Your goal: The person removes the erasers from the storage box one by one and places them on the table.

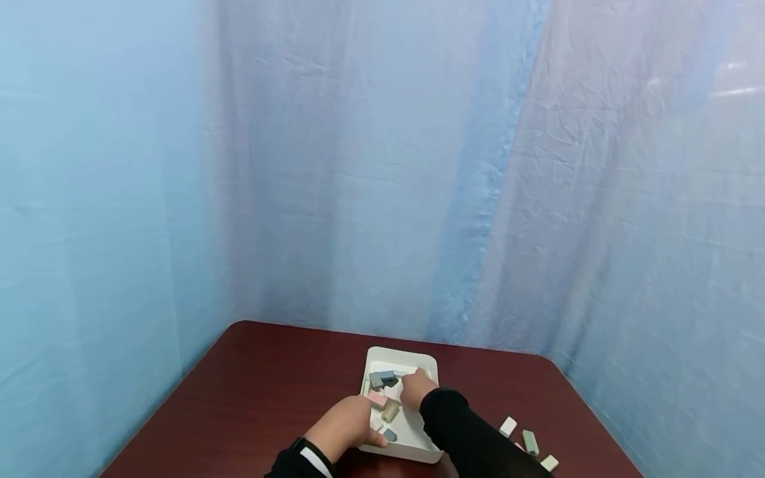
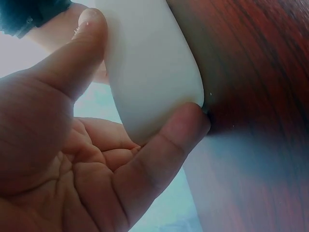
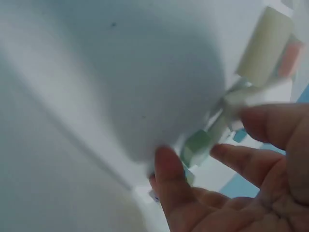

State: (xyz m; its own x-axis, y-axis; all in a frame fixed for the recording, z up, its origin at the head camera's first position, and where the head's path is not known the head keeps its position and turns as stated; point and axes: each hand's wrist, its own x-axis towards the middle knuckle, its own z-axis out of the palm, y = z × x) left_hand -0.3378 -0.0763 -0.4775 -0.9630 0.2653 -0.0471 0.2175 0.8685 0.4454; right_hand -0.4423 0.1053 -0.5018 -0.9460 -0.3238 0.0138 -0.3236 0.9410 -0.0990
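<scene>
A white shallow tray [image 1: 415,435] on the table holds several small blocks, among them a pink block [image 1: 376,399], a tan block [image 1: 390,411] and a blue-grey block [image 1: 387,376]. My left hand [image 1: 351,423] grips the tray's near left side, thumb along the rim and fingers on the outer wall, as the left wrist view shows. Inside the tray, my right hand [image 1: 416,390] reaches with fingers spread among the blocks. Its thumb is at a blurred white block [image 3: 236,102], and a green block [image 3: 195,147] lies by the fingertips; no grip shows.
On the dark red table [image 1: 287,372], right of the tray, lie a white block [image 1: 508,426], a green block [image 1: 530,442] and a pale block [image 1: 549,463], partly beside my right sleeve. Light blue curtains [image 1: 382,166] surround the table.
</scene>
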